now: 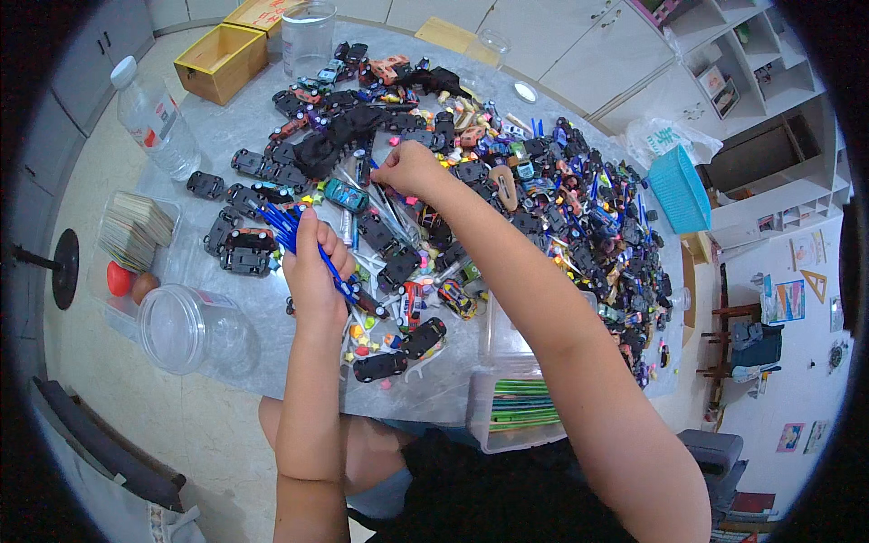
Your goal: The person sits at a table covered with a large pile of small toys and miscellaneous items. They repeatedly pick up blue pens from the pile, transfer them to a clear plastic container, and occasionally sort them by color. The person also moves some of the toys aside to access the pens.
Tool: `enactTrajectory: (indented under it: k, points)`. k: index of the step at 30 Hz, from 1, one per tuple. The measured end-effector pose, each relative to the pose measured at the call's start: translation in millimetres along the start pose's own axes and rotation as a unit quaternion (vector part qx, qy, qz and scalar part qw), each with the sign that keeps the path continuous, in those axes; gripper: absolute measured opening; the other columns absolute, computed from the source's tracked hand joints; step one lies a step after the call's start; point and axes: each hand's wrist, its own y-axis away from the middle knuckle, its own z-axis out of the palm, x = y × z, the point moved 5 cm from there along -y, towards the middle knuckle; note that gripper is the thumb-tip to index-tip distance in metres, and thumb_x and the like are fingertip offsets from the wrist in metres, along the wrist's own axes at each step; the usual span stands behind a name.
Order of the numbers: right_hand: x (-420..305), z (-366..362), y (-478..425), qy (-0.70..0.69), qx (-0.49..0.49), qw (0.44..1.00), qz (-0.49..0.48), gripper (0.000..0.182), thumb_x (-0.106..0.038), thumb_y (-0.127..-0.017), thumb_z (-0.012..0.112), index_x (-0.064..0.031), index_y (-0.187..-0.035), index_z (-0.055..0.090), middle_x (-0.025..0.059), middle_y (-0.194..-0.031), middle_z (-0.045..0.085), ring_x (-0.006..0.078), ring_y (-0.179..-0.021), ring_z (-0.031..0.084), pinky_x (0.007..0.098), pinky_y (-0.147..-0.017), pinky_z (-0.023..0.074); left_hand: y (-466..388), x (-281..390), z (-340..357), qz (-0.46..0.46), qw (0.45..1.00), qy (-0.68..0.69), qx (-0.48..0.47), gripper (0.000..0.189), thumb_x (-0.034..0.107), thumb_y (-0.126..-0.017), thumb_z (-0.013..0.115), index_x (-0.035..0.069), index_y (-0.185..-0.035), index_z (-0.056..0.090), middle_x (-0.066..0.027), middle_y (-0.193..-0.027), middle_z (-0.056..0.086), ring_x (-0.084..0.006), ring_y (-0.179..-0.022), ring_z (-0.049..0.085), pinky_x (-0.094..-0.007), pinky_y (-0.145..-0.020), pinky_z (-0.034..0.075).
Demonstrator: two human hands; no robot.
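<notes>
My left hand (pixel 316 271) is closed around a bundle of thin blue sticks (pixel 282 227), which look like pen refills. The bundle slants from upper left to lower right through the fist. Farther out, my right hand (pixel 400 170) reaches into the heap with its fingertips pinched at a short visible bit of blue stick (pixel 374 163); the rest of that stick is hidden. Just left of these fingers lies a teal toy car (pixel 346 195). Below them are clear plastic tubes (pixel 390 217). Black toy cars (pixel 380 234) lie between my two hands.
A broad heap of toy cars and small pieces (pixel 577 203) covers the table's right side. Around it stand a plastic bottle (pixel 153 122), a wooden box (pixel 220 64), clear jars (pixel 197 329), a card-filled tray (pixel 136 231), a tub of green pencils (pixel 519 407) and a blue basket (pixel 679 190).
</notes>
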Motion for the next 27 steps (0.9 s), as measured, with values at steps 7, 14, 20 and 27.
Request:
enactTrajectory:
  k: [7,14,20,27]
  points:
    - [-3,5,-21,0.043,0.120,0.992,-0.014,0.032,-0.025,-0.073,0.060,0.0056,-0.080,0.063,0.0248,-0.077,0.062,0.0364,-0.076,0.063,0.0399,-0.070,0.0499,0,-5,3,-0.009,1.000,-0.004,0.008,0.033,0.032,-0.089,0.053,0.014,-0.064,0.039,0.0052,-0.055,0.032,-0.0051,-0.041,0.026,-0.0223,-0.037,0.020]
    - [-11,-3,-20,0.013,0.168,0.985,0.038,0.034,-0.027,-0.072,0.066,0.0048,-0.084,0.062,0.0259,-0.090,0.061,0.0382,-0.088,0.060,0.0416,-0.079,0.0481,1,-3,3,-0.011,1.000,0.000,0.004,0.033,0.032,-0.088,0.053,0.015,-0.065,0.038,0.0056,-0.055,0.031,-0.0048,-0.040,0.024,-0.0224,-0.036,0.019]
    - [-19,-7,-27,0.048,0.149,0.986,0.051,0.036,-0.027,-0.072,0.066,0.0041,-0.089,0.063,0.0252,-0.094,0.061,0.0367,-0.091,0.060,0.0411,-0.080,0.0484,0,0,0,-0.015,1.000,0.010,0.012,0.033,0.031,-0.089,0.053,0.014,-0.064,0.039,0.0055,-0.055,0.032,-0.0048,-0.039,0.024,-0.0223,-0.036,0.019]
    - [-24,-15,-36,0.129,0.070,0.989,0.014,0.035,-0.025,-0.071,0.065,0.0056,-0.089,0.062,0.0255,-0.093,0.061,0.0374,-0.090,0.059,0.0396,-0.080,0.0486,-2,1,-1,-0.015,1.000,0.007,0.003,0.033,0.032,-0.089,0.053,0.014,-0.065,0.039,0.0052,-0.056,0.033,-0.0050,-0.041,0.027,-0.0220,-0.037,0.021]
